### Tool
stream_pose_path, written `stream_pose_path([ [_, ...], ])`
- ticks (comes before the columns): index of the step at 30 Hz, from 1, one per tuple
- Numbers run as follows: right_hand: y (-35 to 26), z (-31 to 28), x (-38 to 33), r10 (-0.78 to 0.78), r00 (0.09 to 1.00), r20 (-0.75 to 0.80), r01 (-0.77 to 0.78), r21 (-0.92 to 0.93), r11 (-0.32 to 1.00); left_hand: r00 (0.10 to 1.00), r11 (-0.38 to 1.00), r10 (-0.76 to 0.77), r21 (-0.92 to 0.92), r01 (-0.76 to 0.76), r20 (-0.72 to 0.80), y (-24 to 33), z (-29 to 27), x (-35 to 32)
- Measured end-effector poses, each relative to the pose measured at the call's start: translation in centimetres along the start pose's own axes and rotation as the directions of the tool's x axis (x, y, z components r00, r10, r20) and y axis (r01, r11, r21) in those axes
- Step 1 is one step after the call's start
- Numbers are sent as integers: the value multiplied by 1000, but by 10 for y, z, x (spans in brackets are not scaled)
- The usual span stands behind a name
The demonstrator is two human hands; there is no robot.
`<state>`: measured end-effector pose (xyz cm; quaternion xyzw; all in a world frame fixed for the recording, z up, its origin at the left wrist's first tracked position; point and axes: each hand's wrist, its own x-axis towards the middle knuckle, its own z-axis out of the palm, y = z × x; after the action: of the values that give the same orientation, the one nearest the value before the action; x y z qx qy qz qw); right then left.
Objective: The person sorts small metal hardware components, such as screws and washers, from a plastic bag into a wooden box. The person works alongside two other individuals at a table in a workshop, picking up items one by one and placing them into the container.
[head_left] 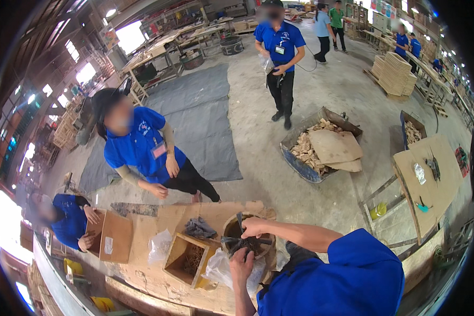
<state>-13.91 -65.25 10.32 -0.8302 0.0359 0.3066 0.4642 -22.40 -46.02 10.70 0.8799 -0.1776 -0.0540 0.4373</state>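
Hard to make out: the dark bundle (246,243) at the middle of the worktop (142,274), a tangle of blackish strips or straps, kind unclear, partly hidden by fingers and lying over a round wooden tub (231,229) whose inside barely shows. Cut off at the lower edge by a blue sleeve (347,279): both upper arms. Left hand (240,263) reaching up from the lower edge, fingers curled on the bundle's near end, clear plastic bag (218,267) just beside the wrist. Right hand (254,227) coming in from the right on a bare, bent forearm, knuckles up, pinching the bundle's far end at the tub's rim. Just left of the tub, a crumpled grey cloth (199,228) and an open square wooden box (185,259) with pale shavings inside; further left another clear bag (159,245). At the worktop's left end, a person's hands on a cardboard box (115,238). Beyond the worktop, a person in blue (142,150) leaning in.
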Motion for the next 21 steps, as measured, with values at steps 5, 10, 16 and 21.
stream_pose_path([
  [5, -14, -25, -32, -341, 939, -45, 219, -686, 694, 998, 997, -11, 83, 6, 65, -14, 10, 5],
  [10, -52, -65, -64, -589, 701, -402, 268, -616, 741, 984, 981, -172, 99, 167, 45, -6, 3, 9],
  [16, -95, -89, -170, -699, 711, 69, 650, -444, 617, 973, 969, 202, -121, -214, -108, 57, -3, 43],
  [21, -78, -90, -194, -489, 855, 173, 517, -353, 780, 988, 948, -155, -287, 142, -24, 14, 15, -12],
])
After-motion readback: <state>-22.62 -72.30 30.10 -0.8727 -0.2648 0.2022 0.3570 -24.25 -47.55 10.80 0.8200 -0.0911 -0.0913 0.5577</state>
